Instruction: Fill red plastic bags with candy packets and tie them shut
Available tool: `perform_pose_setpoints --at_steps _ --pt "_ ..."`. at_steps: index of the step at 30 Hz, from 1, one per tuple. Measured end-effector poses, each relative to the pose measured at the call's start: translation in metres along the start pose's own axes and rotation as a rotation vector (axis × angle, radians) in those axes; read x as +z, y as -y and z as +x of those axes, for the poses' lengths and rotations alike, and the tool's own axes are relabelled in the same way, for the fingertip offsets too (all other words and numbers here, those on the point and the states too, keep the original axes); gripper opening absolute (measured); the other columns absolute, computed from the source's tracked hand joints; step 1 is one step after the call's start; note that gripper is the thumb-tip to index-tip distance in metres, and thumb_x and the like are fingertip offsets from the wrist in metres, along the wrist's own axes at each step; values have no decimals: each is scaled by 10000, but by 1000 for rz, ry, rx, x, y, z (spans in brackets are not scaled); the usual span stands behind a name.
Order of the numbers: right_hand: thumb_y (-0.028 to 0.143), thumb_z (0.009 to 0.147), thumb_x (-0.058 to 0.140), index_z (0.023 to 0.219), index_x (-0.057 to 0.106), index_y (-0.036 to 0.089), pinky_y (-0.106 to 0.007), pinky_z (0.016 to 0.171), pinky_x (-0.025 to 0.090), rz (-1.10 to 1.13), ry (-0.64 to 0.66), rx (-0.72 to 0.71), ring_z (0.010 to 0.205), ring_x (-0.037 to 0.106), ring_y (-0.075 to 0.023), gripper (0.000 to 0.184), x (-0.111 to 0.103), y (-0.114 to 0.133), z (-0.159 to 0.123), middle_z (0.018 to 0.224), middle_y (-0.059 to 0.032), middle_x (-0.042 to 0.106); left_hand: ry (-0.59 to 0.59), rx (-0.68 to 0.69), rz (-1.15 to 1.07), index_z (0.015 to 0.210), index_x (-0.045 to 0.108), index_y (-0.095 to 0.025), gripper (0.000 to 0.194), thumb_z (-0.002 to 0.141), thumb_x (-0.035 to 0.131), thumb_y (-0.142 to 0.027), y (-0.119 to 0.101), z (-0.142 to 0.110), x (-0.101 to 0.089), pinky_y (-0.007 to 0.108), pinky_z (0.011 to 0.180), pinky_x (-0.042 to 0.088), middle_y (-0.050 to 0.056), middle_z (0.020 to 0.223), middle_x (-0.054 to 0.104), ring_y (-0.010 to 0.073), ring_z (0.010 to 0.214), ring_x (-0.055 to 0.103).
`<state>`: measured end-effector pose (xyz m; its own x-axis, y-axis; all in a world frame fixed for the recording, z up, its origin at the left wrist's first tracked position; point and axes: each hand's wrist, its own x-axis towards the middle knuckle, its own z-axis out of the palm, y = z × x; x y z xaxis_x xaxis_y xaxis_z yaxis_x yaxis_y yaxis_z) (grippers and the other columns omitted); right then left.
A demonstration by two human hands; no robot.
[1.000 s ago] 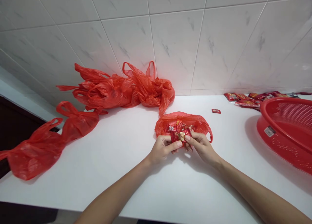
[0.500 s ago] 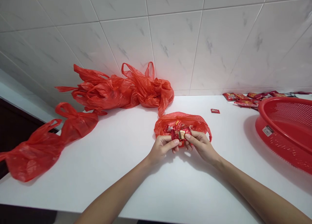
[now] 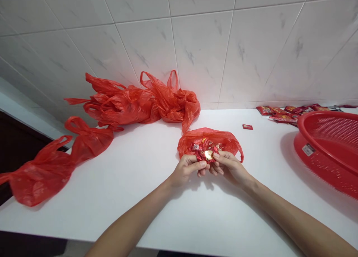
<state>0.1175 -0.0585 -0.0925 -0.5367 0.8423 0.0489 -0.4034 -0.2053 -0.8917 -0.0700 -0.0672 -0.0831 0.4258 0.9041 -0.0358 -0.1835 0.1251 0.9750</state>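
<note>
Between them, my left hand (image 3: 187,170) and my right hand (image 3: 228,165) pinch a small wrapped candy (image 3: 207,155), red with a shiny gold middle. The left thumb and fingers grip its left end; the right thumb and forefinger grip its right end. Just behind the candy lies an open red plastic bag (image 3: 186,142) on the white table. Several more red-wrapped candies (image 3: 215,145) lie inside the bag. My hands cover part of the bag's near edge.
Red plastic bags (image 3: 123,108) are bunched along the tiled wall, with more bags (image 3: 40,175) at the left. At right stand a red perforated basket (image 3: 324,167) and several red packets (image 3: 283,117) behind it. One small red packet (image 3: 247,127) lies alone on the white table (image 3: 145,197).
The candy has turned slightly in my fingers, so its gold part now catches the light. Both hands keep their hold in nearly the same place.
</note>
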Motion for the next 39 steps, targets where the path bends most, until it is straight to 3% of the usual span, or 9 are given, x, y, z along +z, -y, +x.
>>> perform_pose_setpoints --at_steps 10,17,26,31,35,39 --pt "446 887 712 621 527 183 -276 652 439 167 45 77 544 536 -130 417 4 -5 -1 465 47 460 70 30 -38 648 707 -123 350 742 782 -452 -5 -1 1 259 551 371 28 540 572 121 543 499" --pt "493 886 705 641 556 183 -281 637 442 21 -14 -13 595 553 -143 423 3 -8 0 537 24 514 -20 74 70 701 721 -118 360 760 748 -473 5 1 -1 288 605 448 72 648 667 151 605 556" --pt "544 888 681 654 576 188 -281 574 405 -68 6 -37 563 536 -145 439 5 -5 1 539 8 550 3 45 158 767 767 -113 358 820 716 -463 -1 -1 4 288 605 450 96 692 701 152 625 539" --pt "511 916 659 647 569 186 -285 608 423 -39 34 -38 579 547 -146 431 5 -6 0 544 8 545 7 51 137 686 754 -115 359 798 744 -456 -1 -2 1 285 585 435 94 648 696 153 598 563" --pt "489 920 662 657 581 179 -287 632 437 -15 40 -13 591 553 -146 414 3 -7 0 548 6 548 60 46 118 764 780 -106 368 791 752 -473 -2 -1 1 288 564 422 121 695 731 189 629 628" --pt "501 923 651 659 589 180 -290 622 437 -40 58 -16 597 567 -156 420 3 -5 -1 545 3 548 62 65 150 763 778 -108 375 804 743 -479 -2 -2 1 289 573 435 110 685 726 163 598 590"
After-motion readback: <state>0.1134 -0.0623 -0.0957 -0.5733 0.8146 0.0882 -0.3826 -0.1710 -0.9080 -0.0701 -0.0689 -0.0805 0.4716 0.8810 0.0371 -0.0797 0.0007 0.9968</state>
